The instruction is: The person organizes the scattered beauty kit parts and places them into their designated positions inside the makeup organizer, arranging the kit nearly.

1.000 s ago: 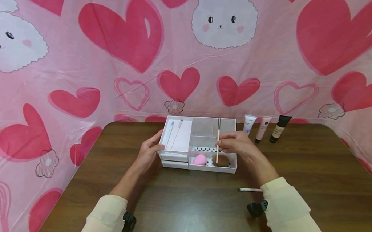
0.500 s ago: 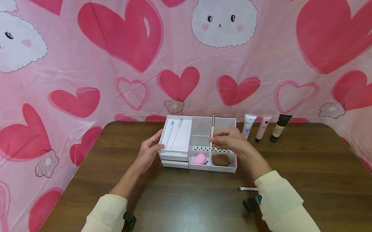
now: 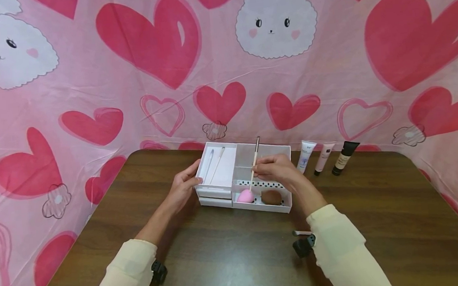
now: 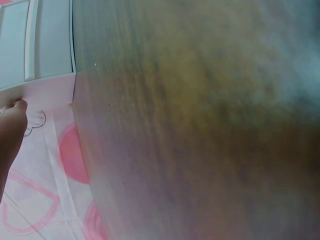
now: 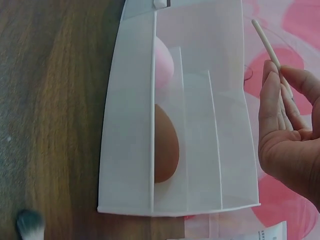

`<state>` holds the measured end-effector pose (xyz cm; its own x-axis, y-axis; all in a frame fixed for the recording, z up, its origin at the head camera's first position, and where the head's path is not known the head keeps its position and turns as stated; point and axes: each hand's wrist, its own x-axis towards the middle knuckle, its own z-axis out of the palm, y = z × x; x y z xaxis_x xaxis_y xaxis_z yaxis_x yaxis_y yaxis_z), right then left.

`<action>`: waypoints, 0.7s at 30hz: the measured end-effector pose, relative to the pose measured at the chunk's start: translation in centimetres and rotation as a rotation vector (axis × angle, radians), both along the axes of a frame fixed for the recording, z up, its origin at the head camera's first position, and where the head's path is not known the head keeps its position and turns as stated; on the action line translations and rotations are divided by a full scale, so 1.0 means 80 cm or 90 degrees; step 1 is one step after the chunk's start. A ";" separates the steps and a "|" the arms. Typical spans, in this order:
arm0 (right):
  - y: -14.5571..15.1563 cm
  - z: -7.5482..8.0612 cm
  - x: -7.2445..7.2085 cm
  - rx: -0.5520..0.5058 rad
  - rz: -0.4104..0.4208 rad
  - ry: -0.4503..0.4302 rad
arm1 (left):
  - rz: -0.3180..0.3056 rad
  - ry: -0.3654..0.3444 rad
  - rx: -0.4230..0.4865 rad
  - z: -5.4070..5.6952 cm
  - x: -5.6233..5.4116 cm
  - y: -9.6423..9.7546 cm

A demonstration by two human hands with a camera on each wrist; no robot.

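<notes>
Head, brush: pinched in my right grip, over the organizer; contact with pink sponge unclear.
Head, organizer's left side: my left grip spread against it.
Left wrist: my grip mostly cut off.
Right wrist: brush's dark end hidden.

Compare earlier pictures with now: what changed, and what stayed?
The right hand, pinching the brush, moved left over the organizer, from the brown sponge towards the pink sponge. Nothing was let go. The left hand, organizer and tubes stayed put.
</notes>
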<state>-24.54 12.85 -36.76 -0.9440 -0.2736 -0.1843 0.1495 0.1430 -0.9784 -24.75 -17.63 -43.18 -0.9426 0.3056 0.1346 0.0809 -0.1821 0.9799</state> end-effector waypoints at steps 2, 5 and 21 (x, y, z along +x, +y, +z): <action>-0.002 0.002 -0.001 0.002 0.004 0.001 | 0.001 -0.001 0.001 0.000 0.000 0.000; -0.007 0.005 -0.002 0.014 0.011 0.007 | 0.002 -0.001 0.007 0.000 0.000 0.001; -0.040 0.008 -0.020 -0.023 -0.001 0.001 | -0.005 0.005 0.016 -0.001 0.001 0.001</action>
